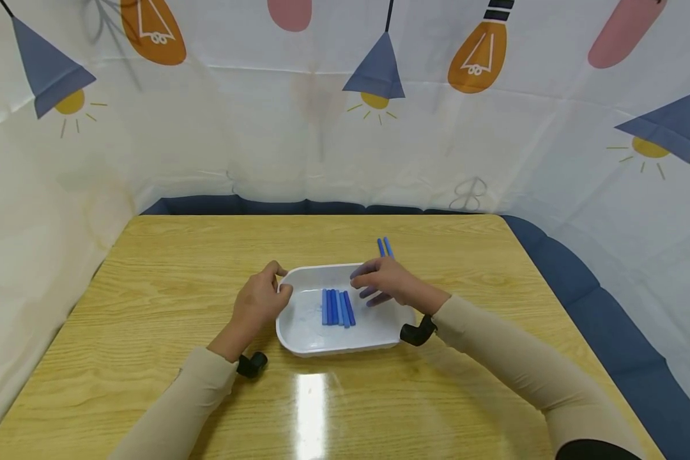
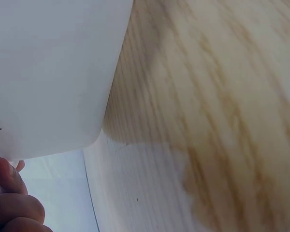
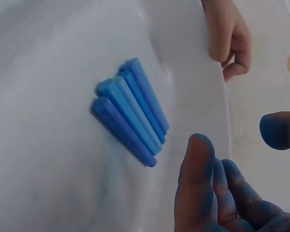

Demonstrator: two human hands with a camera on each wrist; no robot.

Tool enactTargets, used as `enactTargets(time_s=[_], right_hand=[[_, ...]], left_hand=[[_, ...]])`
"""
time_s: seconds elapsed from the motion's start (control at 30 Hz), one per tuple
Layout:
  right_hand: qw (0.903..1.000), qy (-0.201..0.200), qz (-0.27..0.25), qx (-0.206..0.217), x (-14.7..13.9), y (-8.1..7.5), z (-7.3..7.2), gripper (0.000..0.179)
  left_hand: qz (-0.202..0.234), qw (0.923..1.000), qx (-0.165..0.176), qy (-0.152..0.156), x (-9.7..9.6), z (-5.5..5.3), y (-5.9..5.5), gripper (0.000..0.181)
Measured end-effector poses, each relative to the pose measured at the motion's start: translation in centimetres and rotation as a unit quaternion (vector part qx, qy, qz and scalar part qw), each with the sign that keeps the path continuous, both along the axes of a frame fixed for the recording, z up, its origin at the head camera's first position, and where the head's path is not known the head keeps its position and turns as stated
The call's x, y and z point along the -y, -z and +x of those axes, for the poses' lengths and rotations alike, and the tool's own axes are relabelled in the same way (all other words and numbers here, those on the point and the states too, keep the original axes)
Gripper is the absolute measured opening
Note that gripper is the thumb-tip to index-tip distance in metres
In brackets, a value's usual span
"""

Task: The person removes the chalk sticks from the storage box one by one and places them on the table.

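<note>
A white tray (image 1: pixel 299 338) stands on the table with a row of several blue chalk sticks (image 1: pixel 338 308) lying side by side in it. My left hand (image 1: pixel 259 295) holds the tray's left rim, its thumb at the edge and the index finger at the far corner. Over the tray's right half hovers my right hand (image 1: pixel 388 281), fingers spread and nothing between them. Blue dust stains its fingertips (image 3: pixel 200 150) in the right wrist view. Two more blue chalk sticks (image 1: pixel 388 247) lie beyond the tray, partly hidden behind the right hand.
The wood-grain table (image 1: pixel 207 249) extends around the tray on every side. A white curtain (image 1: pixel 236 128) printed with lamps and bulbs hangs behind and beside it. Faint blue smudges mark the tray floor.
</note>
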State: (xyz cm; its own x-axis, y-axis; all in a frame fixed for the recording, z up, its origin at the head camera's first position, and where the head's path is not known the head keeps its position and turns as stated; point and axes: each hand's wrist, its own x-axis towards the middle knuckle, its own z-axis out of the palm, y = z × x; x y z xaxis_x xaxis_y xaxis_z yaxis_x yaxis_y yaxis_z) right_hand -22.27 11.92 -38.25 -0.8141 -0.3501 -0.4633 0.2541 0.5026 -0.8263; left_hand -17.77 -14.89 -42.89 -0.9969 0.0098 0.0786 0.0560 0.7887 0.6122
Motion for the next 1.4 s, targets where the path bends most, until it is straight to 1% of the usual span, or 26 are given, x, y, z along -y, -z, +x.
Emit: enactTargets(time_s=[0.2, 0.37, 0.57, 0.73, 0.9, 1.1, 1.27, 1.4], right_hand=[[1.0000, -0.005, 0.006, -0.001, 0.2, 0.4, 0.4, 0.037], [1.0000, 0.009, -0.004, 0.003, 0.4, 0.7, 0.8, 0.036], [0.9993, 0.026, 0.010, -0.024, 0.9, 1.5, 1.4, 0.032], [0.9981, 0.033, 0.021, -0.048, 1.1, 1.9, 2.0, 0.035], [0.9960, 0.050, 0.028, -0.069, 1.3, 2.9, 2.6, 0.035], [0.9942, 0.059, 0.036, -0.083, 1.7, 4.3, 2.7, 0.037], [0.9931, 0.060, 0.044, -0.090, 1.8, 4.8, 2.6, 0.037], [0.9905, 0.054, 0.062, -0.111, 1.9, 5.1, 2.5, 0.038]], left_hand=[[0.001, 1.0000, 0.006, 0.001, 0.1, 0.0, -0.1, 0.030], [-0.001, 1.0000, 0.009, 0.002, 0.1, -0.1, 0.0, 0.031], [0.002, 1.0000, 0.008, 0.002, 0.2, -0.1, -0.2, 0.030], [0.001, 0.9999, 0.011, 0.000, 0.0, -0.1, -0.2, 0.031], [0.000, 0.9999, 0.015, -0.003, 0.0, 0.0, -0.3, 0.031], [0.003, 1.0000, 0.007, 0.003, 0.1, 0.0, -0.2, 0.030], [0.005, 0.9999, 0.005, 0.009, 0.2, -0.1, -0.2, 0.030], [0.006, 0.9999, 0.004, 0.008, 0.2, -0.1, -0.3, 0.030]])
